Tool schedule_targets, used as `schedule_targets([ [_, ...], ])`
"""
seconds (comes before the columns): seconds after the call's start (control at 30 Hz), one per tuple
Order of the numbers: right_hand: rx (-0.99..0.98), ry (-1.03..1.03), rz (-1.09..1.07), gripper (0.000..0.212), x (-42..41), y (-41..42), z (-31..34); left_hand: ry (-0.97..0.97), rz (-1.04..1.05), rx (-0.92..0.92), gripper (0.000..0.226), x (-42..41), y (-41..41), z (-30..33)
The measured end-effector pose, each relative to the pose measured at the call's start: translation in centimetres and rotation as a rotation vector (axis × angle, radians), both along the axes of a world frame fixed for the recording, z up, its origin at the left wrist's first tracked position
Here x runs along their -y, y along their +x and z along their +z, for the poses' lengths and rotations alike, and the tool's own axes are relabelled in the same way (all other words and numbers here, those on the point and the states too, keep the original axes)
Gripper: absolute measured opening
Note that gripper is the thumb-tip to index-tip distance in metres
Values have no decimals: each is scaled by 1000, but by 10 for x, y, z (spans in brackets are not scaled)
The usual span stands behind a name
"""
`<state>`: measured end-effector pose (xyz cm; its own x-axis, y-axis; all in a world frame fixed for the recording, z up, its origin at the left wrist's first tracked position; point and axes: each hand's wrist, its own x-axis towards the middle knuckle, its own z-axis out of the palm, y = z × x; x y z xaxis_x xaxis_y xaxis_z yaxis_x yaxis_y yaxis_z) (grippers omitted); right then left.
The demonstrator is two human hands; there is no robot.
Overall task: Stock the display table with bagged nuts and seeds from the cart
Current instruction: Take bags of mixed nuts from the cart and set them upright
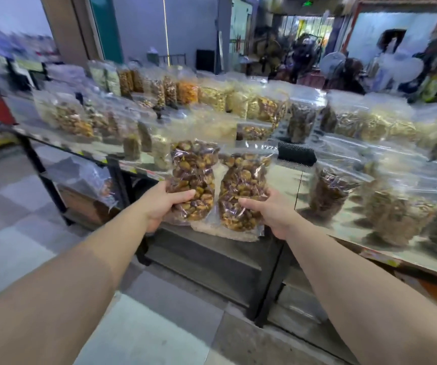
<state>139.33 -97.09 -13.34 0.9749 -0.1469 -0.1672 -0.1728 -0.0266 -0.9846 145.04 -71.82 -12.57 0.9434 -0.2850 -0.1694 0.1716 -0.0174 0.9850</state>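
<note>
My left hand (165,204) grips a clear bag of brown and yellow nuts (194,171) by its lower part, thumb across the front. Beside it, my right hand (267,213) grips a second, similar bag (243,185) the same way. Both bags stand upright, side by side, held in the air just before the front edge of the display table (283,177). The table carries several rows of clear bags of nuts and seeds (212,96). The picture is blurred by motion. No cart is in view.
A black mesh object (296,153) sits on the table behind the held bags. Dark bags (327,191) stand to the right near the front edge. Black table legs and a lower shelf (212,259) are below. Tiled floor (14,206) lies left. People are in the background (304,56).
</note>
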Motion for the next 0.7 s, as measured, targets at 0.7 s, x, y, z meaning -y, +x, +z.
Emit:
schedule_targets([
  [0.7,-45,-33,-129,48,101,218,-37,33,-58,-139,109,80,197,-57],
])
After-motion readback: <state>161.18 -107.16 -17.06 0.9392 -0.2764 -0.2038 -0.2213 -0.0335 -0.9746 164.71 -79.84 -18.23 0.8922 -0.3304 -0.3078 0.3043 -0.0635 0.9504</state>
